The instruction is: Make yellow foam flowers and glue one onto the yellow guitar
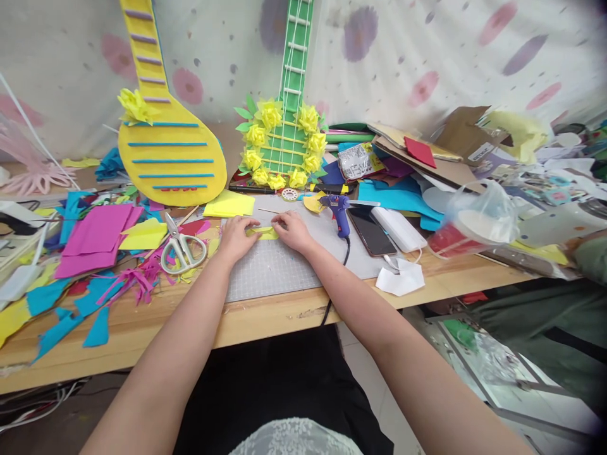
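Observation:
On the grey cutting mat (265, 272), a small piece of yellow crepe paper (264, 233) lies between my two hands. My left hand (238, 237) has its fingertips closed on the paper's left end. The other end is pinched by my right hand (293, 230). Just beyond them a thin wooden stick (275, 210) rests on the mat. Left of my left hand are scissors (183, 248) with pale handles, their blades slightly apart. A purple hot glue gun (339, 213) stands to the right of my right hand, its black cord running over the table edge.
A yellow paper guitar shape (173, 151) and a green one (289, 136) ringed with yellow flowers lean at the back. Magenta sheets (97, 237) and blue scraps cover the left. A phone (372, 231), white power bank (399, 229) and bagged cup (469, 230) are right, near another person's sleeve.

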### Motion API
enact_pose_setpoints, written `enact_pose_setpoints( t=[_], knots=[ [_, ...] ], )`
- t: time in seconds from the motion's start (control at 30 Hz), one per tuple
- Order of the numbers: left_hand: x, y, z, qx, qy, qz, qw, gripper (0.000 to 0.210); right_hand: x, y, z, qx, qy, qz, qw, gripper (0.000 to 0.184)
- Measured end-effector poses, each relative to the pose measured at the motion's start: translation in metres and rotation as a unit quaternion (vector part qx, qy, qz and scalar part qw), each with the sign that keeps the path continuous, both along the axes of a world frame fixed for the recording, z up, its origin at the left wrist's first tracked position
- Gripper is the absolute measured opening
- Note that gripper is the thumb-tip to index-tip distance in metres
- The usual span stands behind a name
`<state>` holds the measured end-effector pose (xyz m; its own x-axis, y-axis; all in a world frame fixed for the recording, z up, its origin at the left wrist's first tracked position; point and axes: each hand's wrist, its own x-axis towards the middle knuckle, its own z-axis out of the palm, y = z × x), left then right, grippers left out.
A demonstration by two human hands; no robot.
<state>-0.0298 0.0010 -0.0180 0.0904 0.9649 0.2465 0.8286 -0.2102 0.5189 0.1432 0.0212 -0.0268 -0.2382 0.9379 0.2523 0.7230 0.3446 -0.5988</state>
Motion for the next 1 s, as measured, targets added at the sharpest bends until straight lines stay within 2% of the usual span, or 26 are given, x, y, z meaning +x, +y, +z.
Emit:
enact_pose_setpoints(
  t=[0.17,0.3,0.47,0.63,0.8,1.0],
  knots=[
    [0.0015,-0.0021,0.0021,0.003,-0.006,-0.003,1.000,0.031,-0.0036,-0.0010,0.0020,0.002,-0.028,-0.002,1.000,0.008],
    [0.0017,-0.0019,0.0034,-0.005,-0.012,0.000,1.000,0.035,-0.0024,-0.0035,0.0043,-0.005,0.015,0.037,0.999,0.006],
    [0.0003,-0.0003,0.0012,-0.005,-0.001,-0.002,1.000,0.026,-0.0011,-0.0062,0.0058,0.007,0.082,0.061,0.995,0.013],
    [-0.0008,0.0003,0.0001,0.005,-0.007,-0.013,1.000,0.015,0.0006,-0.0073,0.0051,0.021,0.102,0.071,0.992,0.018],
    [0.0002,0.0010,-0.0003,0.005,-0.022,-0.010,1.000,0.015,0.0010,-0.0065,0.0011,0.028,0.066,0.092,0.993,0.025],
    [-0.0069,0.0029,-0.0001,0.018,-0.039,-0.011,0.999,0.015,-0.0026,-0.0059,-0.0005,0.066,-0.006,0.099,0.993,0.015]
  ],
)
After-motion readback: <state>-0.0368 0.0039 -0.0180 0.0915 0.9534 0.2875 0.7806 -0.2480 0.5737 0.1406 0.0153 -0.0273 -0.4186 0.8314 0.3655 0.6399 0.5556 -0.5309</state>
